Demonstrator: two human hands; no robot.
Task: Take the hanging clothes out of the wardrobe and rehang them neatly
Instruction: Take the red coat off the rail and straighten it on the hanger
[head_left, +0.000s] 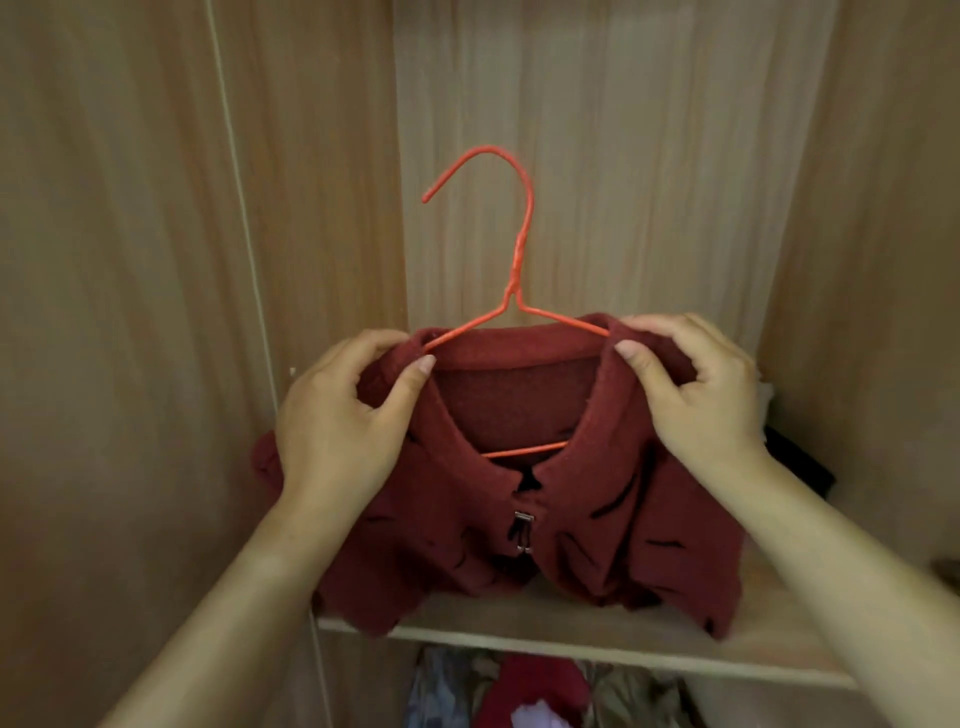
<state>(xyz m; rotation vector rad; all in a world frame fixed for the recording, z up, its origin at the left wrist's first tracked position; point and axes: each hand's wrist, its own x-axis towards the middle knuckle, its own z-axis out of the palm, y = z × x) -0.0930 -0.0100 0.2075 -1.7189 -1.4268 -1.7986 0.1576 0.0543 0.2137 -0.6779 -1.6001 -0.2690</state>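
A dark red woolly jacket with a collar and a small metal clasp at the front sits on an orange-red wire hanger. The hanger's hook points up and left, free of any rail. My left hand pinches the jacket's left shoulder at the collar, over the hanger's arm. On the other side my right hand pinches the right shoulder the same way. The jacket's lower part rests on the wooden shelf inside the wardrobe.
Wooden wardrobe walls stand close on the left, the back and the right. A dark garment lies at the shelf's right end. Below the shelf lie several crumpled clothes, red and patterned.
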